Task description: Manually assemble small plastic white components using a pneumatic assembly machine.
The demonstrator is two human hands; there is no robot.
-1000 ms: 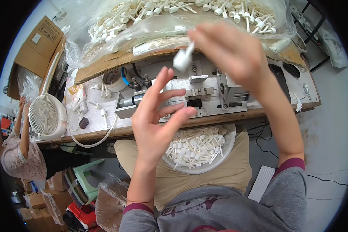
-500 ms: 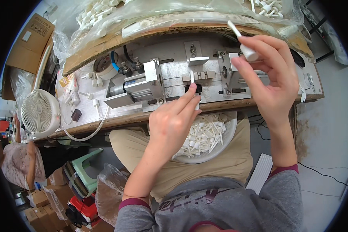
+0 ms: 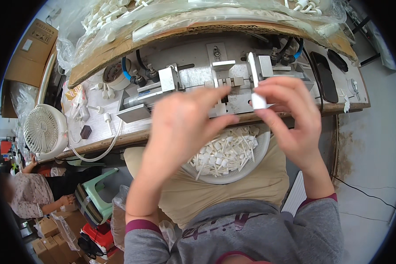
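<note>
My right hand [image 3: 294,115] pinches a white plastic cap with a long stem [image 3: 253,72], held upright with the stem pointing away and the cap at my fingertips. To its left, my left hand [image 3: 180,123] is smeared by motion, with index finger and thumb spread and nothing visible between them. Its fingers hover over the front of a metal clamping jig [image 3: 240,82]. Another white stem [image 3: 215,82] stands in the jig's middle block, its lower part hidden behind my left fingers. On my lap rests a white basket [image 3: 265,147] of small white caps and stems.
Metal cylinder units [image 3: 167,79] with blue air hoses flank the jig. A cardboard edge with plastic-wrapped white parts [image 3: 103,15] overhangs the back. A white fan [image 3: 44,130] and a tape roll [image 3: 115,75] lie left, a dark phone [image 3: 324,77] right. Another person [image 3: 31,193] sits far left.
My right hand has come down and left, turning the capped stem upright and uncovering the phone. My left hand has drawn back left from the stem in the jig, its fingers spreading.
</note>
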